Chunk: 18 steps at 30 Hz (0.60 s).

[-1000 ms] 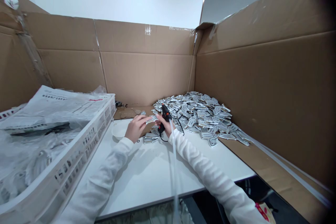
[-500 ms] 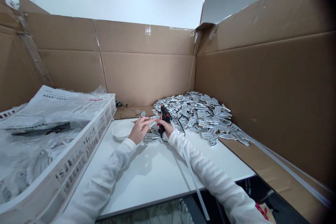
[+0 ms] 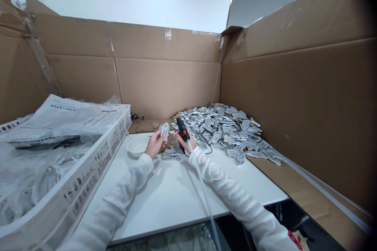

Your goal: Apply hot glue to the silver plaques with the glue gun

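Note:
My left hand [image 3: 153, 144] is closed on a small silver clip-like piece [image 3: 164, 130], held upright above the white table [image 3: 173, 196]. My right hand [image 3: 186, 141] grips a black glue gun [image 3: 181, 128] with an orange tip, its nozzle pointing up and left, close to the piece. A clear glue stick [image 3: 203, 192] trails back from the gun along my right sleeve. A few more silver pieces [image 3: 169, 155] lie on the table just under my hands. A large heap of the same silver pieces [image 3: 226, 127] spreads to the right.
A small white bowl [image 3: 137, 146] sits left of my hands. A white slotted crate [image 3: 88, 172] with plastic bags and printed sheets fills the left side. Brown cardboard walls [image 3: 165, 78] enclose the table at the back and on both sides.
My left hand has lifted the silver piece and turned it upright. The glue gun has tilted more upright and shifted slightly left. The glue stick has swung with it.

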{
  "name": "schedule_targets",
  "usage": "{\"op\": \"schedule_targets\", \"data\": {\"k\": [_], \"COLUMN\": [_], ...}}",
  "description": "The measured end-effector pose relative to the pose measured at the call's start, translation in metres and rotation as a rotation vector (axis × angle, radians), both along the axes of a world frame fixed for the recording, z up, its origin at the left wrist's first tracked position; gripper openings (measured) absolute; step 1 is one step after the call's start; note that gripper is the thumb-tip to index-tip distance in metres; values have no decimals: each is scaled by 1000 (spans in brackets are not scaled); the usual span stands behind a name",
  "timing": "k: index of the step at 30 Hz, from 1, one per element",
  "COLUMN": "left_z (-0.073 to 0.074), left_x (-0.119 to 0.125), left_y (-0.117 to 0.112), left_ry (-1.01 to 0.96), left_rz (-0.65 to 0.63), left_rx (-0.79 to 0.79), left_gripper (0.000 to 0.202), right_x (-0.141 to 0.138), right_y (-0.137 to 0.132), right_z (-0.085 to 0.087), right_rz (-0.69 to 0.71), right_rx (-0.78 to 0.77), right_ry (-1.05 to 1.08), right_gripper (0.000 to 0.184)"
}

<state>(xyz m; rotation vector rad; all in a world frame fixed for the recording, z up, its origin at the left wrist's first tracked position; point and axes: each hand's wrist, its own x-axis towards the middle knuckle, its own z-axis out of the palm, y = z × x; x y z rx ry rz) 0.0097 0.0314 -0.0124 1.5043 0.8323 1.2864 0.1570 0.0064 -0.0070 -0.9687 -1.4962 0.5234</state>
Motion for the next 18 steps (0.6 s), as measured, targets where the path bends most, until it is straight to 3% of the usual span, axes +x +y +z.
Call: {"op": "schedule_targets", "data": {"k": [4, 8, 13, 18], "left_z": [0, 0, 2, -3], "left_x": [-1, 2, 4, 9], "left_y": [1, -2, -9, -14], "left_ry": [-152, -233, -364, -400], "left_rz": [3, -36, 0, -3], "left_rx": [-68, -139, -224, -299], "left_gripper": [21, 18, 10, 10], "right_x": [-4, -6, -6, -11], "right_y": [-10, -12, -12, -19], "right_z": [3, -2, -7, -3], "right_rz": [-49, -17, 11, 57], "right_rx": [247, 333, 222, 80], "right_ry": [-297, -338, -312, -278], "right_gripper": [20, 13, 15, 25]}}
